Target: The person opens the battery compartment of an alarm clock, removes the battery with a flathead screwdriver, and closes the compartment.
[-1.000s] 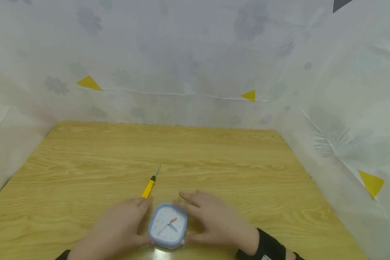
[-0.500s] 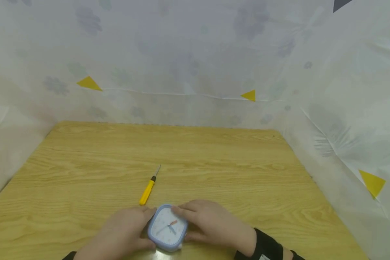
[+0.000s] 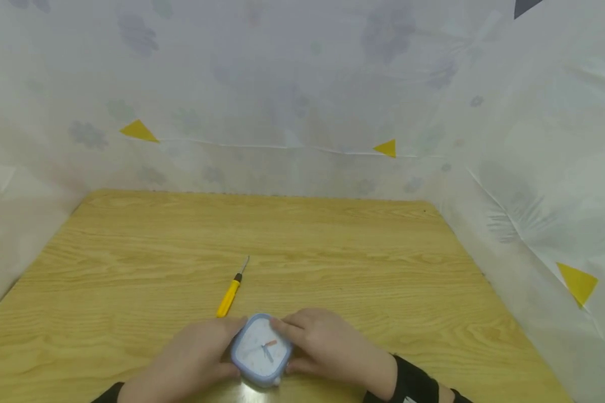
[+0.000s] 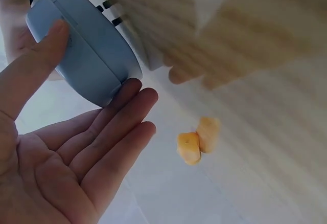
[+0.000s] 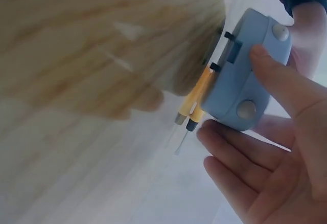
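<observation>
Near the front of the table a small light-blue alarm clock [image 3: 262, 351] with a white face is held between both hands. My left hand [image 3: 189, 351] grips its left side; in the left wrist view the thumb [image 4: 53, 42] presses the blue casing, fingertips at the opposite edge. On the other side my right hand [image 3: 333, 350] holds it, thumb and fingers on the rim. The right wrist view shows two round silver buttons and small black feet on the clock [image 5: 237, 75]. Whether those feet touch the table cannot be told. A yellow screwdriver [image 3: 228, 298] lies just beyond the left hand.
The wood-grain table [image 3: 333, 246] has a glossy surface that reflects the hands. A pale floral sheet [image 3: 282, 84] encloses its back and sides, with yellow triangles [image 3: 138, 130] on it. A black band [image 3: 408, 378] circles the right wrist.
The clock has turned slightly clockwise between the hands. Both hands have closed in on it, and the left hand has drawn back from the screwdriver, baring more of its handle.
</observation>
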Available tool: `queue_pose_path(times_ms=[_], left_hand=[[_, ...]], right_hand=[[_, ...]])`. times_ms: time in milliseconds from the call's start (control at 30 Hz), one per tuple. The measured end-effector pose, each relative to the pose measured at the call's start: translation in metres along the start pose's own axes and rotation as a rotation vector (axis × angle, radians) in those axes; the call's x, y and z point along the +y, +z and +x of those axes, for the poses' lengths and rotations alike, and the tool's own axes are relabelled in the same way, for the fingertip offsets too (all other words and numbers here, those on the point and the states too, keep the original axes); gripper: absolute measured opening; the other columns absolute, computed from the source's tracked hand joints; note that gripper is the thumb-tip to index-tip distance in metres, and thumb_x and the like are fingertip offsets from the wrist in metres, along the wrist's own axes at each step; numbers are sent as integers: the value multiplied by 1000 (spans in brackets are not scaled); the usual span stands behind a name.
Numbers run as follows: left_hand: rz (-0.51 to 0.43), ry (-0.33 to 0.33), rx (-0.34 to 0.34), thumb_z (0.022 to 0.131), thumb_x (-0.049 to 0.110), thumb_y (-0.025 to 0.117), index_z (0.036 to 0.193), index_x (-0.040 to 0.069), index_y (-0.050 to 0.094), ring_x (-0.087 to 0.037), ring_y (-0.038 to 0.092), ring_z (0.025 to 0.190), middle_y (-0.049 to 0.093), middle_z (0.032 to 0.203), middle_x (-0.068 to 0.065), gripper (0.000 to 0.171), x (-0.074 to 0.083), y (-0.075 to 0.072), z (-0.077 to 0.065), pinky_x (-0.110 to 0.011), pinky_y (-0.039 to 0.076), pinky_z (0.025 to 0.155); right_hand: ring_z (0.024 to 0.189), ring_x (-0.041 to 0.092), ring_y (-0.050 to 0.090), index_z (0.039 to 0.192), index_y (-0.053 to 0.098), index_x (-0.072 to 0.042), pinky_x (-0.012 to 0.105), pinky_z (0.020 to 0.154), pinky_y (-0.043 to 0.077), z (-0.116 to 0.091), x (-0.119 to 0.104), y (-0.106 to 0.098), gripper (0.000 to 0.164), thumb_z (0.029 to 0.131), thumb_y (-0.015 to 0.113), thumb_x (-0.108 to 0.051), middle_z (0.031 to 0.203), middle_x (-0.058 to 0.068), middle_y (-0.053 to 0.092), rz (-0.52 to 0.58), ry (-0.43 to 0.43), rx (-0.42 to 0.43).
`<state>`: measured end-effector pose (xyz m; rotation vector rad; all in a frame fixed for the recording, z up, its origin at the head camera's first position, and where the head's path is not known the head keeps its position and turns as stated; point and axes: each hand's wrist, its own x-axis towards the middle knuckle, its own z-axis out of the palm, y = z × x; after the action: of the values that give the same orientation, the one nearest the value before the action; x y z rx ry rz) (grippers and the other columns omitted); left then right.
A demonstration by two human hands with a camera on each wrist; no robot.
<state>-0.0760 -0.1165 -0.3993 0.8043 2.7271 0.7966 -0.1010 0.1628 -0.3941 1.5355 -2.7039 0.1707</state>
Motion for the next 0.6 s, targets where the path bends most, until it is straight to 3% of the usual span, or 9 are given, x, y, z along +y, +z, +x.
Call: queue_pose_path(times_ms=[100,233,367,500,600], left_hand=[[38,47,40,77,24,93,119,18,69,0,66,87,74,100,14,48,0,-4,7,-27,60,76],[133,131,94,76,17,94,124,8,70,-16,75,95,79,108,-1,55,-1,-11,22,-36,64,83],[175,200,121,83,7,86,125,4,70,-24,77,99,79,111,-8,44,1,-19,39,-40,65,87],[175,208,86,86,-7,74,126,-1,68,-31,76,105,78,115,-15,41,4,-29,57,-45,64,93],[148,165,19,87,-13,68,135,-8,64,-39,71,119,73,128,-24,49,8,-36,69,-51,59,103]], right_hand=[[109,11,73,149,61,-10,28,97,61,2,1,1,78,87,84,-52,123,-1,77,-55,8,75],[101,12,75,141,67,-7,29,92,62,4,4,2,79,81,88,-53,115,0,79,-118,31,183],[94,12,77,133,72,-5,27,87,63,6,7,2,78,76,92,-53,108,1,82,-169,69,253],[83,10,77,125,76,-5,24,75,63,8,11,2,78,70,94,-57,97,1,82,-233,117,335],[73,9,75,121,78,-5,22,66,61,9,12,2,78,67,95,-59,87,1,81,-275,155,393]])
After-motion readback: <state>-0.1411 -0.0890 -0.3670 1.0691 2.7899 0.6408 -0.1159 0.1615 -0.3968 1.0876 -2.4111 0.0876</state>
